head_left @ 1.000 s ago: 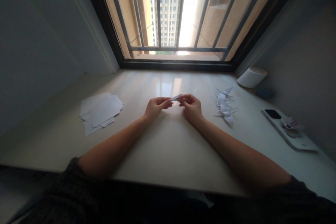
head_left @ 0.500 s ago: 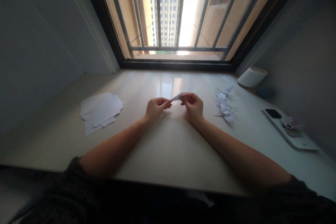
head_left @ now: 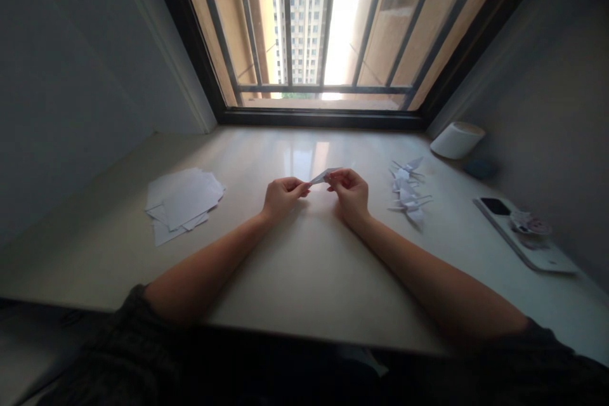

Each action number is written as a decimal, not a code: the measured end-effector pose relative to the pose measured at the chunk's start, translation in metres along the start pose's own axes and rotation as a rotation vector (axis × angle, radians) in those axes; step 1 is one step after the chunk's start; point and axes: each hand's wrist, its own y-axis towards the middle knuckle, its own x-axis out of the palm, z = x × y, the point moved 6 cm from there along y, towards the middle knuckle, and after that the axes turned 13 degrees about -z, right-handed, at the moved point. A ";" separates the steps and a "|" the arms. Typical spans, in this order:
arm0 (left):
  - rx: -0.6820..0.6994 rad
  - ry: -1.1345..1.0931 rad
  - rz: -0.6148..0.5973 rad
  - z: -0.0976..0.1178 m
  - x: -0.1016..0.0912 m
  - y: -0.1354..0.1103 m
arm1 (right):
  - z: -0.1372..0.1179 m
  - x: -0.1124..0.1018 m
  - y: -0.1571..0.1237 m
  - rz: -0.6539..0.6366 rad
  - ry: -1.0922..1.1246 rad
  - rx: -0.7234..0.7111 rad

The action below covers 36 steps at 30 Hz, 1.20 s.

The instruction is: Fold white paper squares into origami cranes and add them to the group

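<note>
Both hands hover just above the pale table in the middle of the view. A small folded piece of white paper is pinched between them. My left hand grips its left tip with closed fingers. My right hand pinches its right end, fingers curled. The paper is narrow and pointed, tilted slightly up to the right.
A loose pile of white paper sheets lies at the left. Several folded paper cranes sit to the right of my hands. Farther right are a white roll, a phone with a small item on it, and a barred window behind.
The folded paper tipped up a little at its right end and my right hand shifted slightly. Otherwise the hands stay in place.
</note>
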 end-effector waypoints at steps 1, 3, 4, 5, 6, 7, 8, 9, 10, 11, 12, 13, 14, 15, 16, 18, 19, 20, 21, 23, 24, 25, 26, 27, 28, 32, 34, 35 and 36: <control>-0.001 -0.030 -0.002 0.000 0.000 0.001 | 0.000 0.000 0.000 -0.001 0.000 0.000; -0.001 -0.099 -0.002 0.000 0.001 0.001 | 0.001 0.000 0.000 -0.004 -0.011 -0.002; 0.000 -0.127 0.000 0.001 0.001 0.002 | 0.001 0.000 0.000 -0.007 -0.022 -0.003; 0.001 -0.147 0.002 0.002 0.002 0.002 | 0.002 0.000 0.000 -0.009 -0.034 -0.004; 0.002 -0.159 0.003 0.003 0.003 0.001 | 0.002 -0.001 0.000 -0.010 -0.046 -0.005; 0.003 -0.168 0.001 0.004 0.004 0.001 | 0.003 -0.001 0.000 -0.011 -0.058 -0.006; 0.003 -0.173 -0.002 0.005 0.004 0.001 | 0.004 -0.001 0.000 -0.013 -0.068 -0.005; 0.002 -0.178 -0.006 0.005 0.005 0.000 | 0.005 -0.002 0.000 -0.012 -0.076 -0.002; 0.002 -0.181 -0.007 0.006 0.005 0.000 | 0.006 -0.002 0.000 -0.008 -0.081 0.000; 0.003 -0.183 -0.008 0.006 0.005 0.000 | 0.006 -0.003 0.000 0.001 -0.084 0.002; 0.006 -0.184 -0.007 0.005 0.005 0.000 | 0.006 -0.004 0.000 0.008 -0.082 0.006; 0.010 -0.182 -0.005 0.005 0.004 0.000 | 0.006 -0.005 0.000 0.013 -0.074 0.010; 0.014 -0.175 -0.004 0.005 0.004 0.000 | 0.006 -0.005 0.000 0.010 -0.064 0.017; 0.020 -0.165 -0.006 0.005 0.003 0.000 | 0.007 -0.005 0.001 -0.001 -0.050 0.028; 0.026 -0.150 -0.011 0.005 0.003 0.000 | 0.007 -0.004 0.001 -0.015 -0.038 0.043; 0.037 -0.119 -0.027 0.006 0.004 -0.001 | 0.010 -0.003 0.002 -0.040 -0.024 0.080; 0.041 -0.106 -0.035 0.006 0.004 -0.001 | 0.011 -0.003 0.002 -0.041 -0.023 0.092; 0.040 -0.098 -0.043 0.007 0.005 -0.001 | 0.012 -0.004 0.003 -0.037 -0.024 0.098; 0.035 -0.093 -0.048 0.007 0.006 -0.002 | 0.012 -0.004 0.003 -0.030 -0.026 0.096; 0.012 -0.091 -0.057 0.005 0.008 -0.001 | 0.014 -0.005 0.003 -0.016 -0.033 0.077; -0.001 -0.090 -0.065 0.005 0.009 -0.001 | 0.014 -0.006 0.003 -0.008 -0.038 0.067; -0.011 -0.089 -0.076 0.004 0.011 -0.001 | 0.014 -0.006 0.003 -0.001 -0.044 0.059; -0.020 -0.092 -0.088 0.003 0.012 0.000 | 0.014 -0.007 0.003 0.005 -0.051 0.053; -0.026 -0.099 -0.098 0.002 0.013 0.000 | 0.014 -0.007 0.003 0.010 -0.057 0.046; -0.032 -0.110 -0.106 0.002 0.015 0.000 | 0.014 -0.007 0.002 0.013 -0.061 0.041; -0.059 -0.206 -0.104 0.000 0.016 0.001 | 0.009 -0.005 0.000 0.015 -0.071 0.027; -0.062 -0.246 -0.105 -0.001 0.015 0.003 | 0.008 -0.006 0.000 0.023 -0.077 0.024; -0.062 -0.264 -0.105 -0.002 0.014 0.004 | 0.007 -0.007 0.000 0.030 -0.077 0.020; -0.064 -0.287 -0.103 -0.003 0.013 0.005 | 0.008 -0.008 0.000 0.037 -0.077 0.014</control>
